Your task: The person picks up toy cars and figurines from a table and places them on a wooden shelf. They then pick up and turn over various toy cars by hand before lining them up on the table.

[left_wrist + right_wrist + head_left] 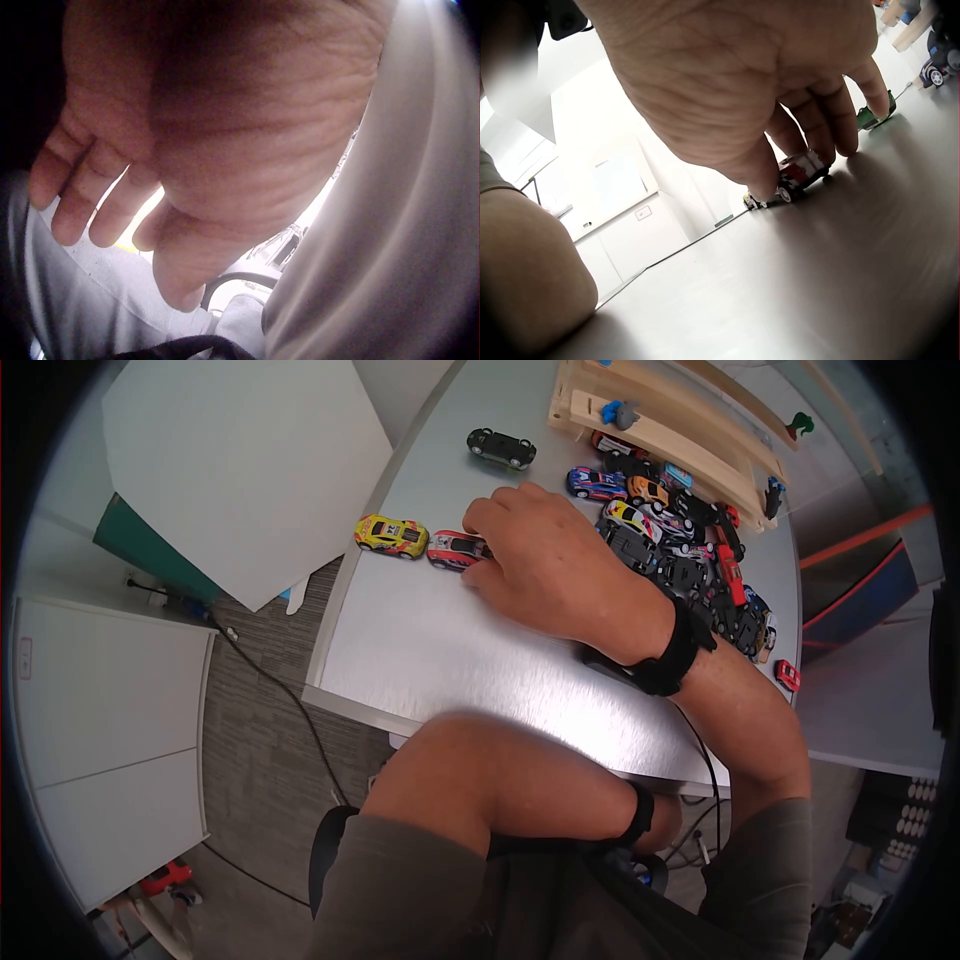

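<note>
My right hand [560, 565] reaches over the table and pinches a red-and-white toy car [457, 549] between thumb and fingers. In the right wrist view this car [804, 171] is low at the tabletop. Right in front of it stands a yellow toy car [391, 537] with red markings. A dark green toy car [501, 448] lies farther back, beyond the fingers. My left hand [665, 828] hangs below the table's front edge, partly hidden. Its fingers [109, 176] are relaxed in the left wrist view, with nothing held.
A pile of several toy cars [690, 570] covers the right side of the metal table [420, 650]. Behind it stands a wooden ramp track [670, 445]. A single red car [788, 675] is at the right edge. A white cabinet [110, 700] stands to the left.
</note>
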`<move>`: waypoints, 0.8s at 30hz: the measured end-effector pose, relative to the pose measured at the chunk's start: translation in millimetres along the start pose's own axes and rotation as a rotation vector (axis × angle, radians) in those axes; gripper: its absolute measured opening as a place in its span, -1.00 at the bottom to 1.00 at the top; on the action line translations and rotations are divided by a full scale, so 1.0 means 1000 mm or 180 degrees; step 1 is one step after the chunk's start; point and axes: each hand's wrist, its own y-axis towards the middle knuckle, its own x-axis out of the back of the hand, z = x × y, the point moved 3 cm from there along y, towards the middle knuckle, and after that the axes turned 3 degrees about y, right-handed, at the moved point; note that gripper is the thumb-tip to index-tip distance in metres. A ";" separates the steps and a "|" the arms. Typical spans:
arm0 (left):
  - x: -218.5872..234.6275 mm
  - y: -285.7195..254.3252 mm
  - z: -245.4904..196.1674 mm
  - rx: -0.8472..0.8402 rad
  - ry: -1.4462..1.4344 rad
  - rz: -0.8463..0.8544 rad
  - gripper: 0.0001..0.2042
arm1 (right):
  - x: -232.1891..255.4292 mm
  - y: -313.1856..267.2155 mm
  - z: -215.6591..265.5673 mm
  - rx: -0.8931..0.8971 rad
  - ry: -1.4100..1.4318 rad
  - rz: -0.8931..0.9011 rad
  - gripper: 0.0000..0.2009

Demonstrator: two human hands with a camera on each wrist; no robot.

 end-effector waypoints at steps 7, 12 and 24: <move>-0.015 0.009 -0.003 -0.0036 0.0003 0.0199 -0.75 | 0.003 0.001 0.004 0.0020 0.0062 -0.0002 -0.77; 0.010 -0.005 0.003 -0.0171 0.0025 0.0383 -0.76 | 0.004 0.008 0.010 0.0036 0.0059 0.0063 -0.76; 0.010 -0.006 0.000 0.0159 -0.0007 0.0267 -0.76 | -0.024 0.029 0.022 0.0727 -0.0149 -0.0163 -0.73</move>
